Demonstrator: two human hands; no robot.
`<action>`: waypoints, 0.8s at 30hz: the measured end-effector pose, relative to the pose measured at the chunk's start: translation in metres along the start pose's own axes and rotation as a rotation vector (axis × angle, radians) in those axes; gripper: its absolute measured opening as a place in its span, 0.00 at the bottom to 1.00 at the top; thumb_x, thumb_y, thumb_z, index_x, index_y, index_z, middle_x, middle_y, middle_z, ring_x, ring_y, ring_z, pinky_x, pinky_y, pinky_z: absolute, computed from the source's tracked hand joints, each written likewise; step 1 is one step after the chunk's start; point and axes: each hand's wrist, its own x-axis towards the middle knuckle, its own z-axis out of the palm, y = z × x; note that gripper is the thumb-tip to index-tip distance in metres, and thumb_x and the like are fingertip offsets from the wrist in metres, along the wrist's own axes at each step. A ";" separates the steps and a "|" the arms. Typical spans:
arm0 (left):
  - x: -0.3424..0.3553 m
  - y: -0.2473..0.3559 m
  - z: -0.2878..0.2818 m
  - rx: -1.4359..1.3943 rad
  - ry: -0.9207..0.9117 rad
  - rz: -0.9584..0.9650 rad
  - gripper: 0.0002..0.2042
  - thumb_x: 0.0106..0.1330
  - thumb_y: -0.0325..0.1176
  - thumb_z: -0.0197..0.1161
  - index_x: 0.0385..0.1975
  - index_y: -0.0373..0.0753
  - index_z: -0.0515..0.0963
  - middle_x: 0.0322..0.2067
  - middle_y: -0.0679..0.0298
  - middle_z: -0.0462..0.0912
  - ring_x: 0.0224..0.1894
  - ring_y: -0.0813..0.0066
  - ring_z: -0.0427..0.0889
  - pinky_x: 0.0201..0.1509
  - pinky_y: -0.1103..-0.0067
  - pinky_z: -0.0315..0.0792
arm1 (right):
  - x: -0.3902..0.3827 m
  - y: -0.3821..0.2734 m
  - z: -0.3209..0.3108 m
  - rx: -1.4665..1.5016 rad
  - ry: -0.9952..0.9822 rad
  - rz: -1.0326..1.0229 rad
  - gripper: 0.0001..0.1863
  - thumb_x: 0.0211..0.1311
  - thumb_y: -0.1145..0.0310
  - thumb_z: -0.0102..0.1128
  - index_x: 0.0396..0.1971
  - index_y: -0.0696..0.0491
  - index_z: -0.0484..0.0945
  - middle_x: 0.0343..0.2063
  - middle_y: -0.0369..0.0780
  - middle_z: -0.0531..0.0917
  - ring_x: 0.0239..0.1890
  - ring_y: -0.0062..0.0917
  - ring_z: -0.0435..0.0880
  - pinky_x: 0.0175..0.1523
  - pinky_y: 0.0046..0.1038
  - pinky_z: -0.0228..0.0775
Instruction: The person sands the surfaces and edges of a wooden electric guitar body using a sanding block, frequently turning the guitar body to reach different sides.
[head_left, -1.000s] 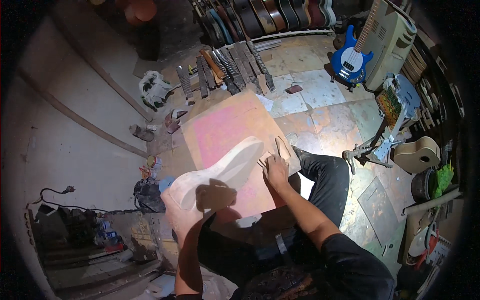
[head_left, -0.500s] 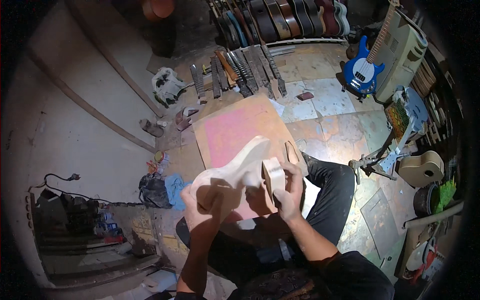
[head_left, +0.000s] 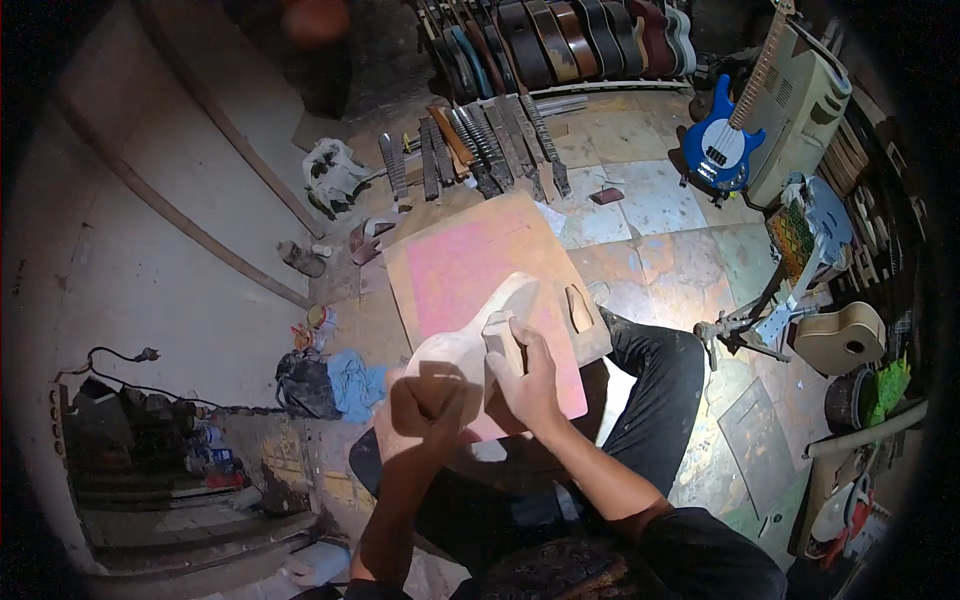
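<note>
The pink board (head_left: pixel 470 270) lies bare ahead of the hands, except for a small wooden piece (head_left: pixel 578 308) near its right edge. Beyond its far edge, a row of guitar necks (head_left: pixel 480 150) blocks the floor. Rags (head_left: pixel 330 385) crowd the left side.

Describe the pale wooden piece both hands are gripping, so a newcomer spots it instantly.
Start at the pink-topped board lying on the floor before the seated person. Above its near edge, the left hand and right hand hold an unfinished guitar body. Unlike the blue guitar and the varnished guitars racked behind, it is bare, pale and stringless.
</note>
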 end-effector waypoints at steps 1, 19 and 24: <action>-0.002 0.011 -0.001 0.031 0.017 -0.057 0.24 0.63 0.43 0.77 0.48 0.37 0.72 0.44 0.52 0.85 0.47 0.50 0.87 0.49 0.60 0.81 | 0.003 -0.006 -0.001 0.026 -0.013 0.050 0.30 0.67 0.70 0.70 0.65 0.66 0.70 0.56 0.52 0.80 0.61 0.37 0.80 0.67 0.35 0.70; 0.011 0.010 0.034 0.267 0.115 0.428 0.24 0.64 0.40 0.77 0.50 0.34 0.71 0.30 0.51 0.83 0.30 0.50 0.88 0.32 0.64 0.80 | 0.023 -0.038 -0.047 0.416 -0.076 0.308 0.25 0.69 0.72 0.69 0.64 0.62 0.75 0.51 0.44 0.84 0.54 0.24 0.82 0.61 0.28 0.73; 0.013 -0.009 0.031 0.412 0.146 0.601 0.26 0.62 0.40 0.78 0.50 0.34 0.70 0.30 0.49 0.83 0.28 0.47 0.87 0.30 0.63 0.80 | 0.033 -0.083 -0.065 0.378 -0.136 0.099 0.23 0.71 0.70 0.66 0.62 0.62 0.76 0.48 0.43 0.85 0.52 0.23 0.82 0.58 0.26 0.73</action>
